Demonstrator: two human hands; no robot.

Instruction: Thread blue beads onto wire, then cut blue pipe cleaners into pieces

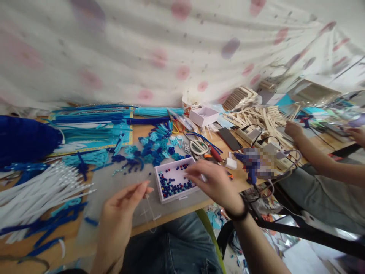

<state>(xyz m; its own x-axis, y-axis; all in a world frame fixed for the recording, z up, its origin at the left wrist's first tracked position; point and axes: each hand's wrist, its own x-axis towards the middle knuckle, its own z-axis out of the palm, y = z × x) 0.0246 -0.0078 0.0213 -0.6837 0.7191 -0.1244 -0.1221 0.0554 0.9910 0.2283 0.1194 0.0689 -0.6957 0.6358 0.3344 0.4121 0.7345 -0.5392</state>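
My left hand (125,205) is closed in a pinch on a thin pale thread (149,204), which hangs in a loop below the fingertips near the table's front edge. A small white box (172,197) sits just right of it, holding many dark blue beads (171,188) with a few light blue, red and yellow ones. Over the box's right side is my right hand (212,180), wearing a black wristband. Its fingers are stretched down toward the beads and slightly apart; I see no bead between them. Blue pipe-cleaner flowers (151,146) lie behind the box.
White stems (42,194) and blue pipe cleaners (91,118) cover the left side. Scissors (199,147), a phone (229,139), a blue glue gun (251,165) and wooden sticks (259,120) lie to the right. Another person's arm (319,152) reaches in at far right.
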